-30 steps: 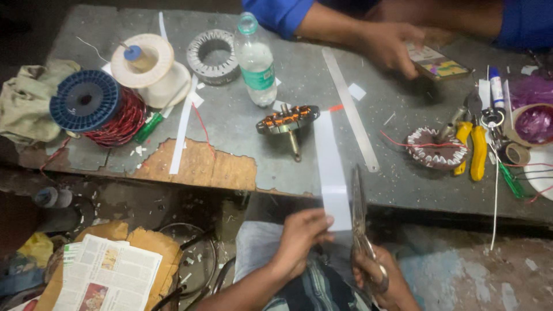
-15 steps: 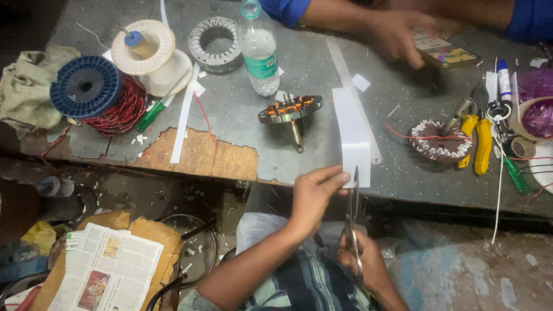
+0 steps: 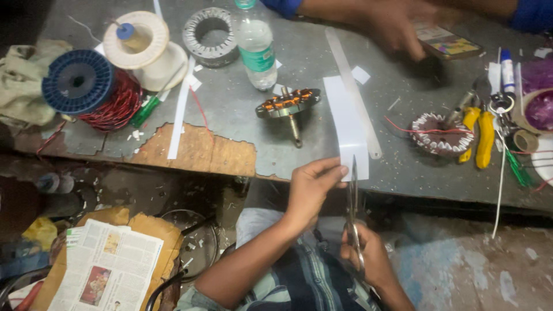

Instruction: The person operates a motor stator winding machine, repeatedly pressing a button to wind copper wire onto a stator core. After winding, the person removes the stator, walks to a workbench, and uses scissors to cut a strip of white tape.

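**Scissors Start on the White Strip**

Fingers (image 3: pixel 331 173) of the left hand (image 3: pixel 311 190) pinch the near end of a long white paper strip (image 3: pixel 345 124). The right hand (image 3: pixel 368 259) is wrapped shut around the handles of the scissors (image 3: pixel 353 201). The blades point up, and their tips touch the bottom edge of the strip.

A second ago the strip hung lower, near the lap, and the scissors lay beside it. Now the strip is higher and lies over the edge of the gray table (image 3: pixel 311 57). The blades have come up to meet it. It looks like a cut is starting along the length of the strip.

Other things sit around. A small motor part with orange coils (image 3: pixel 288 103) stands just left of the strip. A thin pale strip (image 3: pixel 351 86) lies under the white one, slanting across the table. A plastic water bottle (image 3: pixel 256 52) stands farther back. A blue spool with red wire (image 3: pixel 86 86) is far to the left. A wound coil ring (image 3: pixel 440 132) and yellow pliers (image 3: pixel 484 129) lie to the right. Across the table, another person's hand (image 3: pixel 397 26) reaches toward a small flat card (image 3: pixel 443 40); it is blurry.

Nothing blocks the blades. The motor part is near the left hand, though.
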